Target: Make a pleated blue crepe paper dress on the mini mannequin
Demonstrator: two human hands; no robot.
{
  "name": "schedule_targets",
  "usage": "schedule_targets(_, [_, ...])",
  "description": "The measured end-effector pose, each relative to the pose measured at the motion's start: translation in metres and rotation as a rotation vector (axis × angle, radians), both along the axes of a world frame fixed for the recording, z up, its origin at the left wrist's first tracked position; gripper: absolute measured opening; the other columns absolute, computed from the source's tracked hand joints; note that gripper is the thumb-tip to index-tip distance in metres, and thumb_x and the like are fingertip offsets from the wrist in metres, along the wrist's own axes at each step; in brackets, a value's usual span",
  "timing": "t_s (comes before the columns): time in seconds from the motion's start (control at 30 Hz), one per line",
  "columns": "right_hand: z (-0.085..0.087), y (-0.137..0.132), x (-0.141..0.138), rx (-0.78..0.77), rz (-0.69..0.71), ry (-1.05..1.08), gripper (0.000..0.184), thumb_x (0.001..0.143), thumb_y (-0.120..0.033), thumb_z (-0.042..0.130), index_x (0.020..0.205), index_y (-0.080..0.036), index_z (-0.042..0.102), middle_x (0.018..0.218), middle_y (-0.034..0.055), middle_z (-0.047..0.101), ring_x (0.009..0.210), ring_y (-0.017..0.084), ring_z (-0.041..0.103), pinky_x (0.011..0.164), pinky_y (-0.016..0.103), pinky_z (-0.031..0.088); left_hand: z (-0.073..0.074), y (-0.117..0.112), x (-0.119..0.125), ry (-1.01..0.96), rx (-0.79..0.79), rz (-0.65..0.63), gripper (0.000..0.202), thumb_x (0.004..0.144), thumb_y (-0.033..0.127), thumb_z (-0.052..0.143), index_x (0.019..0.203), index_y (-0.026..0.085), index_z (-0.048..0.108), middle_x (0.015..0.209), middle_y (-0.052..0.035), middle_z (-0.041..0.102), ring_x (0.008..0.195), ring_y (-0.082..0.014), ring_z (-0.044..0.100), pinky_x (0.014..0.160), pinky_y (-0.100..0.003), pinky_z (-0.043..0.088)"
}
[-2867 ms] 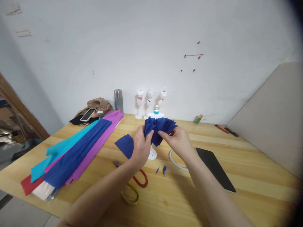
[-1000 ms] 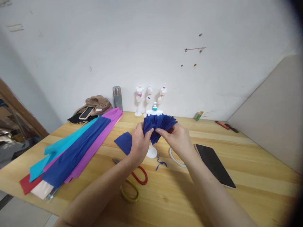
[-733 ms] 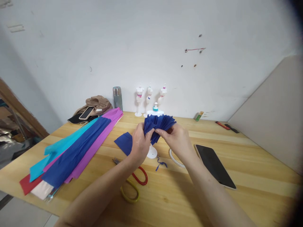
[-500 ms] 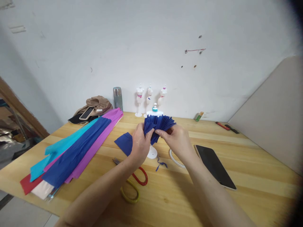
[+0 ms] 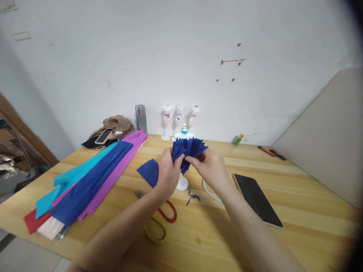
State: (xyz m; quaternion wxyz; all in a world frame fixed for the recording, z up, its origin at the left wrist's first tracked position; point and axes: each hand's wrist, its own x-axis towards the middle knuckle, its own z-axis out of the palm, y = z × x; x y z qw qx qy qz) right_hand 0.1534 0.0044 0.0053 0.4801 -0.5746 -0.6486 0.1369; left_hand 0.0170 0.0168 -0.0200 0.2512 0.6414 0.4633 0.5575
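Note:
Pleated dark blue crepe paper [image 5: 188, 149] is held at the front of a small white dress form [image 5: 184, 134] with a teal neck band. My left hand [image 5: 170, 168] pinches the left part of the pleats, thumb in front. My right hand [image 5: 212, 164] pinches them near the middle, its thumb close to the left thumb. The stand's round white base [image 5: 182, 183] shows below; the body is mostly hidden behind the paper. A flat blue paper piece [image 5: 148, 172] lies beside my left hand, and blue scraps [image 5: 193, 195] lie in front of the base.
Scissors [image 5: 160, 226] with red and yellow handles lie near my left forearm. A white ring [image 5: 210, 191] and a black tablet [image 5: 258, 200] lie to the right. Coloured paper sheets [image 5: 93, 177] cover the left side. A flask [image 5: 141, 119] and small dress forms [image 5: 167, 113] stand against the wall.
My right hand has shifted slightly left, its thumb closer to the left thumb, and the right edge of the pleats has drawn in a little. My left hand stays almost still.

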Motion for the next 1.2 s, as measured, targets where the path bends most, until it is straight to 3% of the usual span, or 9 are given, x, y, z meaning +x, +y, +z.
schedule_targets(0.27, [-0.004, 0.0008, -0.0008, 0.04, 0.005, 0.023, 0.014, 0.076, -0.034, 0.062, 0.076, -0.02, 0.064, 0.072, 0.0068, 0.071, 0.065, 0.021, 0.065, 0.063, 0.034, 0.048, 0.001, -0.0019, 0.0019, -0.013, -0.008, -0.001, 0.013, 0.09, 0.026, 0.056, 0.097, 0.017, 0.059, 0.093, -0.0058, 0.067, 0.09, -0.0194, 0.062, 0.081, -0.032, 0.046])
schedule_targets(0.53, [0.0024, -0.0039, -0.0037, -0.005, 0.033, 0.002, 0.012, 0.075, -0.031, 0.06, 0.077, -0.02, 0.064, 0.071, 0.0067, 0.071, 0.066, 0.022, 0.066, 0.063, 0.034, 0.048, -0.0015, 0.0, 0.001, -0.001, 0.007, 0.011, 0.013, 0.09, 0.025, 0.055, 0.099, 0.017, 0.059, 0.096, -0.0066, 0.066, 0.092, -0.02, 0.062, 0.084, -0.033, 0.046])
schedule_targets(1.2, [-0.0009, 0.0007, 0.0017, -0.105, 0.065, 0.037, 0.013, 0.072, -0.03, 0.062, 0.07, -0.019, 0.067, 0.07, 0.0084, 0.072, 0.065, 0.023, 0.066, 0.064, 0.036, 0.05, -0.002, 0.0018, -0.0007, -0.004, 0.028, 0.009, 0.015, 0.09, 0.025, 0.056, 0.1, 0.017, 0.061, 0.098, -0.007, 0.067, 0.097, -0.0209, 0.062, 0.088, -0.033, 0.046])
